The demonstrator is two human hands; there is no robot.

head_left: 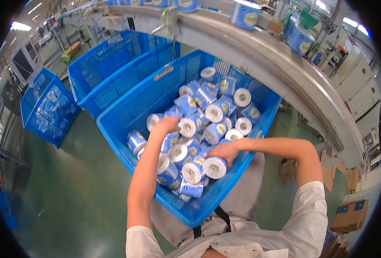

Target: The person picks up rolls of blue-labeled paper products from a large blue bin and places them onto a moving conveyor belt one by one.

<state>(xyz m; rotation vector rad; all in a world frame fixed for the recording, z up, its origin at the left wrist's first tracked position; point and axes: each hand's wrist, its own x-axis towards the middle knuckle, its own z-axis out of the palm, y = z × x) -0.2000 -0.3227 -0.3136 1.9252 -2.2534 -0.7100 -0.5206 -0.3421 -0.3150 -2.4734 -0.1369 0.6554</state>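
A large blue plastic crate [126, 101] in front of me holds a heap of wrapped toilet paper rolls [214, 112], blue-printed with white ends, lying at all angles. My left hand [169, 124] reaches into the heap. Its fingers close on the side of a roll [188, 127] whose white end faces up toward me; some fingertips are hidden. Nearer to me, my right hand [225, 152] is bent around another roll [215, 168], thumb and fingers on opposite sides of it. Both held rolls are still among the others.
More blue crates [113, 56] stand behind and to the left, with a smaller one [48, 107] farther left. A metal conveyor rail [267, 47] curves across the far side and right, carrying wrapped rolls [245, 15]. Cardboard boxes [349, 215] are at lower right.
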